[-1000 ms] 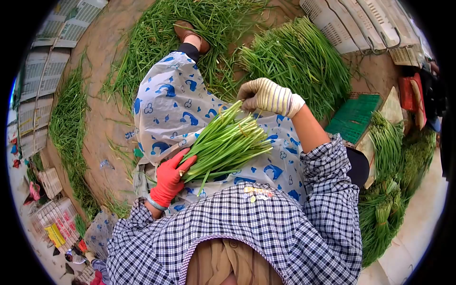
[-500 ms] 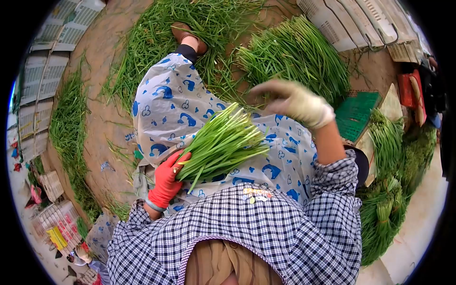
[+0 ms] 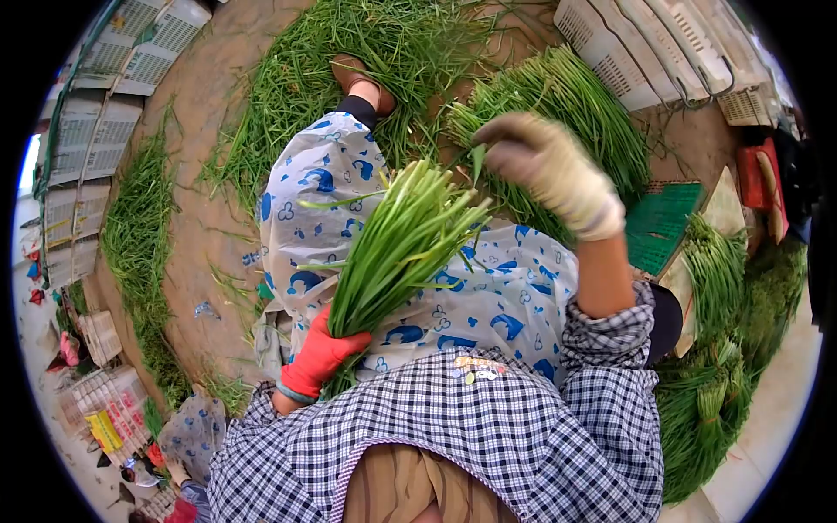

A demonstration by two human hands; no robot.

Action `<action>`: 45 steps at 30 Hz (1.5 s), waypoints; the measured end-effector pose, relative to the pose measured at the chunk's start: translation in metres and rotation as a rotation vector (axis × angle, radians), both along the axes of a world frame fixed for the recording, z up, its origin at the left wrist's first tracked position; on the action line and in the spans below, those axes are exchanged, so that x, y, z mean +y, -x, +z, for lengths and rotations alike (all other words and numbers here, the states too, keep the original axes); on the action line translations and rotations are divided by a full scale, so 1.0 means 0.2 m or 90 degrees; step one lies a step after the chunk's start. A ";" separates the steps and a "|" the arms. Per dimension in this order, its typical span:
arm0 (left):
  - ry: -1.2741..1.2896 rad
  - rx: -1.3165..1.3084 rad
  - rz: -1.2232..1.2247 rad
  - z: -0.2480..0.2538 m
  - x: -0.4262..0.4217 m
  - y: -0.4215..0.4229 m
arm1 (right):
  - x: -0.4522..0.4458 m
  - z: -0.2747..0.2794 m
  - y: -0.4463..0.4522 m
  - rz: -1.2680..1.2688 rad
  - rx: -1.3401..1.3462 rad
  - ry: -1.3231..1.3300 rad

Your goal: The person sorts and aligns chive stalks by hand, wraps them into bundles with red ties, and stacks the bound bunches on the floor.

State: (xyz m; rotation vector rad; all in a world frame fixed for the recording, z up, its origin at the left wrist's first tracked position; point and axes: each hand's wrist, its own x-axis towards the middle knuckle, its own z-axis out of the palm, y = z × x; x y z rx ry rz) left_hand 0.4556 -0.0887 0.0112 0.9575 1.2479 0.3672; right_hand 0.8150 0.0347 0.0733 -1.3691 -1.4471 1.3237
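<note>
Crates [image 3: 91,135], pale and slotted, stood in a row at the far left, and beside them a long strip of greens [image 3: 139,253] lay on the brown floor [image 3: 196,209]. Next came a loose heap of stalks [image 3: 288,96], spread around a brown shoe [image 3: 362,80]. The red-gloved left hand [image 3: 324,353] was closed firmly around a bunch of green stalks [image 3: 397,248]. That bunch slanted over a whitish covering [image 3: 292,200] printed in blue, its pale ends fanned away from the checked shirt [image 3: 436,418] and its lower end showing below the grip. Right of the bunch, apart from it, the right hand [image 3: 554,174] hung blurred in a whitish glove; a bit of leaf [image 3: 478,161] showed beside it, and I could not tell whether it was pinched. Beyond that hand lay a thick pile of stalks [image 3: 580,122]. A green board [image 3: 663,228] came after, then dense bundles [image 3: 711,401] at the far right.
</note>
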 end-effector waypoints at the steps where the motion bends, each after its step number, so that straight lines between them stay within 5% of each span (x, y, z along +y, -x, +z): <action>1: 0.011 -0.025 0.048 -0.01 -0.02 -0.01 | 0.00 -0.11 0.07 0.064 -0.053 0.053; 3: -0.008 -0.038 0.065 -0.02 -0.05 -0.05 | -0.04 -0.30 0.16 0.208 -0.224 -0.037; 4: -0.016 -0.044 0.085 -0.03 -0.06 -0.06 | -0.07 -0.41 0.23 0.146 0.108 0.059; 6: -0.023 -0.049 0.105 -0.03 -0.07 -0.06 | -0.10 -0.47 0.25 0.129 0.244 0.088; 12: -0.006 -0.018 0.037 -0.01 -0.01 -0.01 | -0.05 -0.26 0.06 -0.009 0.255 0.030; 14: 0.040 -0.013 0.054 -0.01 -0.01 0.00 | 0.03 -0.15 0.00 -0.034 0.488 -0.245; 17: 0.091 -0.041 0.091 0.01 0.00 -0.01 | 0.08 -0.05 -0.18 -0.140 0.641 -0.264; 19: 0.079 -0.046 0.098 0.01 0.00 -0.02 | 0.06 -0.01 -0.23 -0.083 0.264 -0.138; 20: 0.068 -0.051 0.107 0.01 0.01 -0.02 | 0.03 0.03 -0.17 -0.039 0.160 0.073; 21: 0.067 -0.053 0.109 0.01 0.01 -0.03 | 0.00 -0.02 -0.08 -0.005 0.089 0.108; 22: 0.077 -0.060 0.120 0.02 0.01 -0.03 | -0.01 -0.19 0.00 0.097 -0.004 -0.051; 24: 0.089 -0.067 0.129 0.02 0.01 -0.02 | -0.07 -0.30 0.23 0.170 -0.568 -0.005; 25: 0.117 -0.057 0.120 0.01 0.01 -0.01 | -0.09 -0.34 0.28 0.215 -0.598 0.050; 29: 0.168 -0.155 0.093 -0.12 -0.01 0.12 | -0.09 -0.70 0.14 -0.097 -0.283 -0.176; 30: 0.143 -0.160 0.102 -0.09 -0.01 0.10 | -0.04 -0.68 0.12 -0.227 0.079 -0.135; 31: 0.140 -0.159 0.105 -0.08 -0.01 0.09 | -0.02 -0.62 0.02 -0.279 0.053 0.033; 33: 0.137 -0.118 0.110 -0.06 -0.02 0.07 | -0.01 -0.47 -0.09 -0.286 0.274 0.170; 35: 0.136 -0.101 0.117 -0.04 0.00 0.04 | -0.03 -0.32 -0.01 -0.212 0.278 0.055; 37: 0.140 -0.078 0.113 0.00 0.00 0.00 | -0.03 -0.23 0.13 -0.037 0.106 -0.205; 41: 0.154 -0.077 0.157 0.07 0.02 -0.06 | 0.03 -0.34 0.33 0.138 -0.510 -0.412; 43: 0.120 -0.047 0.162 0.09 0.01 -0.07 | 0.03 -0.43 0.36 0.224 -0.591 -0.282; 45: 0.123 -0.043 0.158 0.08 -0.01 -0.07 | 0.02 -0.51 0.38 0.260 -0.459 -0.310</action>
